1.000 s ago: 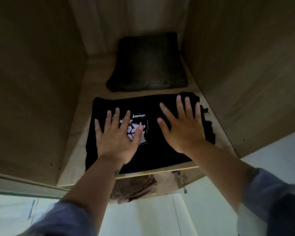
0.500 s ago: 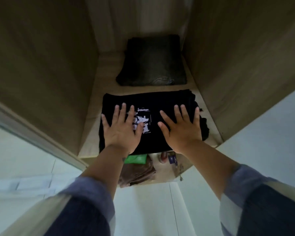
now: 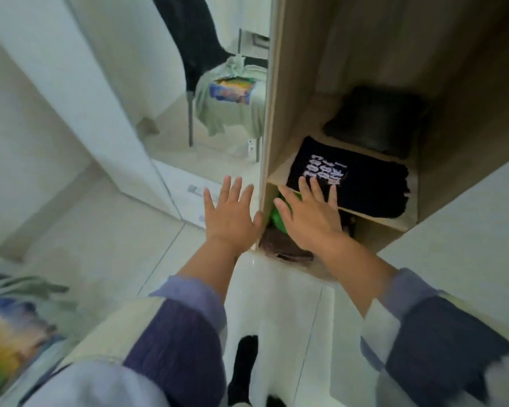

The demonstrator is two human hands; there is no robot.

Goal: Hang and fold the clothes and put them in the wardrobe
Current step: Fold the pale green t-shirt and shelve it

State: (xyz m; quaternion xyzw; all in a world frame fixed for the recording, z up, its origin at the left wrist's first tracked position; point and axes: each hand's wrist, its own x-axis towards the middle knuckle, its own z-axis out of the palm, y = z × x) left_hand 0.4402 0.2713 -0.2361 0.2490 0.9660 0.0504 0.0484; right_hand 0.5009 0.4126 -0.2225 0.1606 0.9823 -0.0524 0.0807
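Note:
A folded black T-shirt with a white print (image 3: pixel 362 183) lies at the front of a wooden wardrobe shelf (image 3: pixel 279 171). Behind it sits a folded dark grey garment (image 3: pixel 376 120). My right hand (image 3: pixel 309 214) hovers flat with spread fingers over the shirt's front left corner, holding nothing. My left hand (image 3: pixel 228 214) is outside the wardrobe, fingers straight, just left of its side panel (image 3: pixel 272 113). On the shelf below I see a green item (image 3: pixel 278 218) and a brown folded cloth (image 3: pixel 279 246).
A mirror on the left shows a chair (image 3: pixel 194 69) draped with a pale green garment carrying a colourful print (image 3: pixel 232 104). A blurred colourful garment (image 3: pixel 15 327) lies at the lower left. White tiled floor (image 3: pixel 276 289) lies below me.
Both hands have lifted off the black T-shirt and drawn back out of the wardrobe. My view has swung left and away, so the mirror and floor now show.

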